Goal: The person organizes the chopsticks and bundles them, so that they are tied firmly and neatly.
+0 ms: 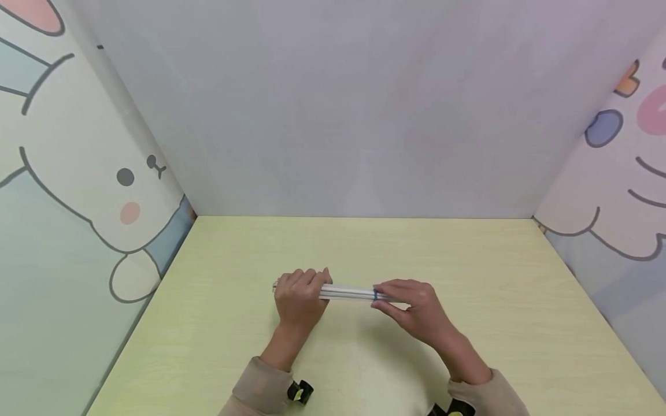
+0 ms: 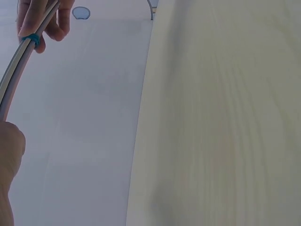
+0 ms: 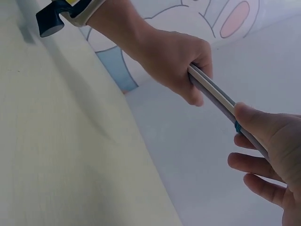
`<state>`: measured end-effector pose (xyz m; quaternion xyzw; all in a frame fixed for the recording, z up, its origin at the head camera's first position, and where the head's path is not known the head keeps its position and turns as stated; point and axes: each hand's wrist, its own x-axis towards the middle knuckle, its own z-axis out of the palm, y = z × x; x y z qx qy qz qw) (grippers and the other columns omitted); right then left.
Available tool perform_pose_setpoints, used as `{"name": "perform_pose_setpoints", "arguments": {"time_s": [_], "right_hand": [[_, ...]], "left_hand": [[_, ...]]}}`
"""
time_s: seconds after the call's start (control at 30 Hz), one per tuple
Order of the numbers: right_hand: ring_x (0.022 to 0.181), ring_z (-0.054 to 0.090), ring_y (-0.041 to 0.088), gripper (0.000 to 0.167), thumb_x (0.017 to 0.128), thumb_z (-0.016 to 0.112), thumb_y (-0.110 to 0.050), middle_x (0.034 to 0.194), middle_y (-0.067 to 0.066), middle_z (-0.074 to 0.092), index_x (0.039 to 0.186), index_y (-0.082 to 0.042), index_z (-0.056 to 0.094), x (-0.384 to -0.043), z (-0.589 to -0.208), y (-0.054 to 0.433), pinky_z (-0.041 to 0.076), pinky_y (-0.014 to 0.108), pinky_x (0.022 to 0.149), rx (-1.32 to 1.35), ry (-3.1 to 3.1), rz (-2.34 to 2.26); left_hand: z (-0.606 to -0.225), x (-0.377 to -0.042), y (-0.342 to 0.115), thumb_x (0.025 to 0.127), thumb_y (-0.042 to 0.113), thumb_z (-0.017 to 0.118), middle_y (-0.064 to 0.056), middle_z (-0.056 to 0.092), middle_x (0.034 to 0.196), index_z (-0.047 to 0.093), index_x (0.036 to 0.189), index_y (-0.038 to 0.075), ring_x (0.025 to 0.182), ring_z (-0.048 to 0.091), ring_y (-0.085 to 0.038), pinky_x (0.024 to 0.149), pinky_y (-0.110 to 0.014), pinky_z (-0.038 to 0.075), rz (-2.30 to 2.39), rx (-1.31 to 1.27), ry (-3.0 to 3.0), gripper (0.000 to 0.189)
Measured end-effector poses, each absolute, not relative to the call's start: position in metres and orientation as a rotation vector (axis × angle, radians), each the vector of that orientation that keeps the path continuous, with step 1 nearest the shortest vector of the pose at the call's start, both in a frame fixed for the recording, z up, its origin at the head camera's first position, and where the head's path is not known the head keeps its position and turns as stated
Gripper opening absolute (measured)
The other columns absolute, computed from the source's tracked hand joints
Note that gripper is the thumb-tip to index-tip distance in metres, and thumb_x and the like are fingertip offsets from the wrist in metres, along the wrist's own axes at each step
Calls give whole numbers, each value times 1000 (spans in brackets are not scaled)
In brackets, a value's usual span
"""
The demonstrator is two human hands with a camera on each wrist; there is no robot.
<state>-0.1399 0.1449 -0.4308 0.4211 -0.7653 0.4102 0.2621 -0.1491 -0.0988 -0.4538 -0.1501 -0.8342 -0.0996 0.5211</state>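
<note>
A bundle of slim whitish-grey sticks (image 1: 347, 293) is held level above the table between both hands. Round the bundle goes a blue band (image 1: 376, 294), seen as teal in the left wrist view. My left hand (image 1: 300, 297) grips the bundle in a fist, and a small tip pokes out past its far left side. Beside the band, my right hand (image 1: 416, 303) pinches the sticks between thumb and fingers. In the right wrist view the thumb (image 3: 256, 120) lies along the sticks at the band (image 3: 238, 126), with other fingers spread below. The palm hides the bundle's right end.
The pale wooden table (image 1: 234, 248) runs back to a plain grey wall (image 1: 364, 115). Side panels with cartoon animals (image 1: 78, 173) stand left and right. A black wrist mount (image 1: 300, 392) sits at the left sleeve. Hand shadows fall on the tabletop.
</note>
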Motion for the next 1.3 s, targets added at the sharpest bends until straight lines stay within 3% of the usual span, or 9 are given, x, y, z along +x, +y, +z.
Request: {"name": "perform_pose_setpoints", "arguments": {"time_s": [0.17,0.3,0.43,0.57,0.73,0.9,1.03,1.17,1.3], "right_hand": [[77,75,16,38,91,74,-37,95,6,78,105,-3,78,-138,-431,141,58,32,70,1118,-2109,1014],[84,75,21,42,88,78,-36,100,7,77,110,-1,76,-136,-431,145,58,29,75,1122,-2147,1051],[84,75,18,33,90,77,-29,98,5,77,109,-2,75,-136,-431,150,57,25,76,1138,-2181,1085],[77,72,11,22,95,72,-25,92,-1,76,106,-6,76,-136,-429,150,56,24,67,1151,-2181,974],[70,69,8,32,100,63,-34,89,-2,75,103,-5,76,-135,-426,144,54,25,61,1141,-2188,779],[66,66,9,30,85,81,-30,89,-1,76,101,-5,77,-133,-424,131,55,30,61,1125,-2255,620],[65,66,11,39,74,88,-29,89,0,76,104,-6,78,-130,-421,125,55,31,60,1082,-2295,579],[72,71,14,46,78,85,-35,93,3,76,110,-3,76,-127,-419,129,57,32,64,1050,-2283,648],[77,73,14,32,83,83,-26,95,3,76,106,-3,76,-128,-417,132,58,30,65,1072,-2252,699]], "left_hand": [[-453,-148,-96,91,19,57,1,58,53,58,58,12,42,48,-16,47,-34,46,-220,-376,-2003,34],[-453,-148,-98,89,19,59,1,58,53,58,58,12,43,48,-17,47,-34,47,-214,-375,-2002,32],[-453,-149,-101,88,19,60,1,58,53,58,58,12,43,48,-17,48,-34,48,-222,-376,-2003,31],[-452,-148,-102,88,18,60,1,58,53,58,58,12,42,48,-17,47,-35,47,-227,-375,-2011,30],[-454,-147,-99,86,17,60,1,58,53,58,58,11,42,48,-16,47,-34,47,-230,-365,-2009,29],[-456,-145,-94,84,16,62,1,58,53,60,58,11,43,49,-16,48,-34,46,-200,-371,-2008,26],[-457,-145,-94,85,16,60,2,58,54,61,59,11,44,50,-16,48,-34,46,-189,-368,-2007,27],[-458,-146,-98,93,17,53,1,58,54,60,59,11,43,49,-17,48,-34,46,-204,-347,-2000,35],[-457,-147,-102,97,19,47,0,57,53,58,58,10,43,47,-17,47,-35,47,-229,-321,-1992,41]]}}
